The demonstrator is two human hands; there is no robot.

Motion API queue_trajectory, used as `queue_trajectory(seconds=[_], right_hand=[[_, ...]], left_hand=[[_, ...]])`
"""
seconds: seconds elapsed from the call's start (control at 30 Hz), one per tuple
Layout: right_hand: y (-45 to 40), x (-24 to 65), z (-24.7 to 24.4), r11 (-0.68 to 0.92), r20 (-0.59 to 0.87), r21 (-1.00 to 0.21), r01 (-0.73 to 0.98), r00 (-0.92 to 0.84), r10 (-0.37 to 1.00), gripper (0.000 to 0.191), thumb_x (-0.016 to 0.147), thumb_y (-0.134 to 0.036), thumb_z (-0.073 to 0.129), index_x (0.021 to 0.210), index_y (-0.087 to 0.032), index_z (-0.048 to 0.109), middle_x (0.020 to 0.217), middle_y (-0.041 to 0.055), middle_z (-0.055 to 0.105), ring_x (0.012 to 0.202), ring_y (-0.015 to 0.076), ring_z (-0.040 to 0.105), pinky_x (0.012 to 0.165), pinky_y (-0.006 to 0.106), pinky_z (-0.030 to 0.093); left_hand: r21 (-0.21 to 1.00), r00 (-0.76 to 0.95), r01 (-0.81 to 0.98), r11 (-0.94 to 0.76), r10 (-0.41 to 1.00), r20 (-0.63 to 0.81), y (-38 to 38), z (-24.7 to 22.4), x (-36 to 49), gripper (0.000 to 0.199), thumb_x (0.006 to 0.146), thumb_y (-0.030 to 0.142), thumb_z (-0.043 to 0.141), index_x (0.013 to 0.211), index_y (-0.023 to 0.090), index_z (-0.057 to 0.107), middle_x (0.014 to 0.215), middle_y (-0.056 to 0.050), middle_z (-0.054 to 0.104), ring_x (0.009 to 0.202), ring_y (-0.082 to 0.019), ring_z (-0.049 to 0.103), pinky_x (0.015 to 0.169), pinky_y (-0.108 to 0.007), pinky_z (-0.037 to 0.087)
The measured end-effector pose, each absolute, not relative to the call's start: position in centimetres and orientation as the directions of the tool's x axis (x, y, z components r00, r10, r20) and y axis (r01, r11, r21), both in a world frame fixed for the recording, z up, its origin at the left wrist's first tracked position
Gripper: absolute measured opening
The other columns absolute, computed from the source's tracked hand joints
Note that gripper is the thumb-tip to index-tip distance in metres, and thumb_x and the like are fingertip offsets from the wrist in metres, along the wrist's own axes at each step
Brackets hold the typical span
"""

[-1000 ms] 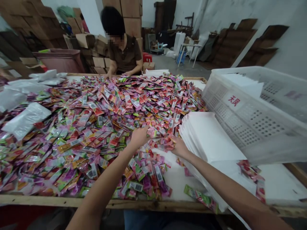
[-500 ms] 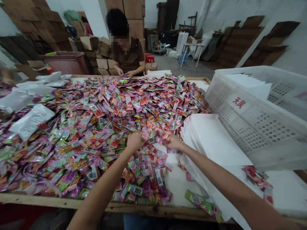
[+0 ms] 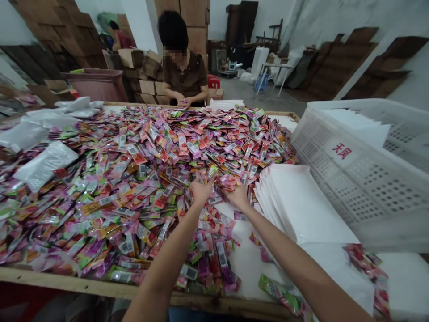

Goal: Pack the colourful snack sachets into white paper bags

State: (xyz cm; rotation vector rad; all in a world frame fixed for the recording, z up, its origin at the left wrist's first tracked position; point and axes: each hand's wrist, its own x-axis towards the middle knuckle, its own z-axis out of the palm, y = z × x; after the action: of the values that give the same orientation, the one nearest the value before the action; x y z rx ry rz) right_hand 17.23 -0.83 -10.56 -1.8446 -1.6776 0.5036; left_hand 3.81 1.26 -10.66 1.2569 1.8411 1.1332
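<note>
A broad heap of small, shiny printed sachets (image 3: 134, 192) in pink, purple, green and red covers the table. At the heap's near right side, my left hand (image 3: 202, 191) has its fingers closed round a few sachets, a yellow-green one (image 3: 212, 171) among them. Close beside it, my right hand (image 3: 237, 197) grips some pink and red sachets (image 3: 228, 182). Fingertips of both hands are partly hidden and a little blurred. Right of my right hand lies a stack of white bags (image 3: 288, 192), with my right forearm reaching across the lower part.
A white perforated crate (image 3: 355, 174) with white sheets or bags stands at the right. Clear plastic packs (image 3: 45, 165) lie on the heap at left. A co-worker (image 3: 184, 78) sits across the table, hands at its far edge. A wooden rim (image 3: 67, 282) borders the table.
My left hand has moved right and slightly up, closer to my right hand. The right hand has shifted slightly, still gripping sachets. The whole view has moved a little.
</note>
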Motion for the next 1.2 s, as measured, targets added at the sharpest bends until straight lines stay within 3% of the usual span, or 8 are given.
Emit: queue_trajectory(seconds=[0.13, 0.23, 0.4, 0.6, 0.77, 0.87, 1.0, 1.2], right_hand=[[-0.1, 16.1, -11.7, -0.090, -0.015, -0.450, 0.889, 0.093, 0.996, 0.033, 0.069, -0.011, 0.052, 0.102, -0.010, 0.057, 0.091, 0.0154, 0.067, 0.086, 0.0244, 0.063, 0.072, 0.030, 0.047], [-0.1, 16.3, -12.3, -0.100, -0.048, -0.439, 0.893, 0.088, 0.995, 0.037, 0.067, -0.008, 0.050, 0.104, -0.011, 0.055, 0.092, 0.0161, 0.067, 0.087, 0.0256, 0.062, 0.071, 0.030, 0.046], [-0.4, 17.4, -11.9, -0.099, -0.048, -0.444, 0.891, 0.087, 0.995, 0.029, 0.069, -0.017, 0.053, 0.097, -0.013, 0.060, 0.090, 0.0142, 0.067, 0.084, 0.0259, 0.063, 0.069, 0.030, 0.047], [-1.7, 18.4, -10.0, 0.123, 0.138, -0.610, 0.783, -0.047, 0.989, 0.011, 0.067, -0.021, 0.052, 0.073, -0.019, 0.062, 0.073, 0.0024, 0.067, 0.072, 0.0189, 0.062, 0.064, 0.025, 0.047], [-3.2, 19.9, -8.6, 0.136, 0.207, -0.670, 0.730, 0.007, 0.978, 0.008, 0.066, -0.022, 0.054, 0.067, -0.018, 0.060, 0.072, 0.0032, 0.067, 0.072, 0.0200, 0.062, 0.068, 0.029, 0.048], [-4.4, 20.8, -8.3, 0.156, 0.191, -0.691, 0.706, -0.030, 0.981, 0.010, 0.065, -0.023, 0.056, 0.072, -0.018, 0.061, 0.078, 0.0032, 0.068, 0.077, 0.0199, 0.062, 0.071, 0.029, 0.047], [-6.2, 21.2, -8.6, 0.027, 0.085, -0.742, 0.670, 0.055, 0.995, 0.016, 0.062, -0.028, 0.062, 0.074, -0.018, 0.061, 0.074, 0.0022, 0.067, 0.070, 0.0192, 0.062, 0.065, 0.029, 0.049], [-8.0, 21.1, -10.2, 0.183, 0.107, -0.536, 0.824, -0.149, 0.983, 0.007, 0.063, -0.018, 0.059, 0.069, -0.019, 0.062, 0.077, 0.0025, 0.068, 0.080, 0.0220, 0.062, 0.073, 0.030, 0.047]], left_hand=[[0.741, -0.255, 0.645, 0.185, 0.967, -0.020, 2.2, -11.2, 4.7, 0.031, 0.069, 0.022, 0.062, 0.096, 0.009, 0.058, 0.108, -0.020, 0.058, 0.101, -0.030, 0.057, 0.085, -0.038, 0.046], [0.639, -0.170, 0.751, 0.165, 0.984, -0.054, 2.0, -11.4, 4.9, 0.031, 0.066, 0.011, 0.058, 0.097, 0.007, 0.059, 0.102, -0.022, 0.060, 0.092, -0.031, 0.060, 0.079, -0.039, 0.047], [0.574, -0.123, 0.809, 0.124, 0.992, -0.041, 0.8, -11.0, 4.6, 0.038, 0.070, 0.014, 0.054, 0.108, 0.013, 0.054, 0.097, -0.017, 0.064, 0.091, -0.030, 0.061, 0.076, -0.036, 0.047], [0.796, -0.109, 0.605, -0.002, 0.990, 0.085, -0.8, -8.9, 2.6, 0.058, 0.060, 0.008, 0.062, 0.115, 0.017, 0.045, 0.098, -0.008, 0.065, 0.087, -0.021, 0.062, 0.074, -0.029, 0.048], [0.866, -0.243, 0.495, 0.065, 0.968, 0.066, -1.7, -6.8, -1.8, 0.025, 0.064, 0.018, 0.062, 0.088, 0.012, 0.058, 0.084, -0.007, 0.067, 0.082, -0.023, 0.064, 0.073, -0.033, 0.052], [0.917, -0.275, 0.396, -0.034, 0.949, 0.154, -3.2, -5.7, -4.8, 0.020, 0.063, 0.023, 0.064, 0.081, 0.015, 0.059, 0.079, -0.004, 0.067, 0.087, -0.022, 0.063, 0.080, -0.034, 0.051], [0.917, -0.257, 0.380, -0.121, 0.939, 0.230, -6.4, -4.4, -7.9, 0.016, 0.059, 0.026, 0.067, 0.070, 0.019, 0.058, 0.072, -0.002, 0.066, 0.087, -0.023, 0.063, 0.085, -0.036, 0.051], [0.929, -0.263, 0.354, -0.108, 0.942, 0.210, -9.4, -2.8, -10.5, 0.023, 0.055, 0.033, 0.072, 0.069, 0.018, 0.059, 0.074, -0.003, 0.067, 0.089, -0.026, 0.063, 0.086, -0.041, 0.050]])
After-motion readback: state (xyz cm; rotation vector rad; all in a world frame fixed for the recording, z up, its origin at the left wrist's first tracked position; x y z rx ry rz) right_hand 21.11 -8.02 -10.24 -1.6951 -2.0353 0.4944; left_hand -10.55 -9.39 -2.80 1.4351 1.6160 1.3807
